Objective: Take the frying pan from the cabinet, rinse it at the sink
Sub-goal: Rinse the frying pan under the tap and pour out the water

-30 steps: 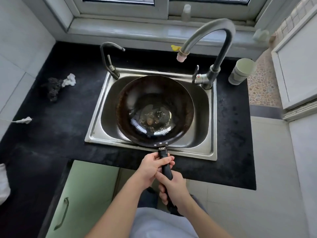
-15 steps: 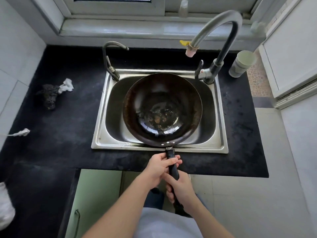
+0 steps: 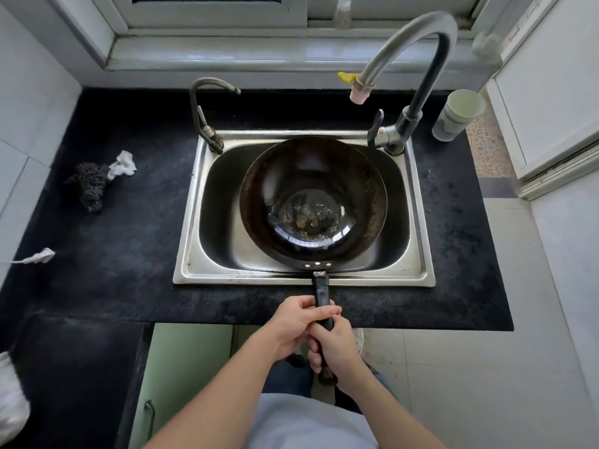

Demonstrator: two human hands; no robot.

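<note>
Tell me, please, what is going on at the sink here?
A person holds a dark frying pan over the basin of the steel sink, both hands gripping its black handle: the left hand nearer the pan, the right hand behind it. Brownish bits lie in the pan's bottom. No water is seen coming from the tall faucet, so the rinse looks not yet begun.

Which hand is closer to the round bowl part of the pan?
Left. The left hand grips the handle nearer the bowl of the frying pan; the right hand grips it farther back, toward the handle's end.
</note>
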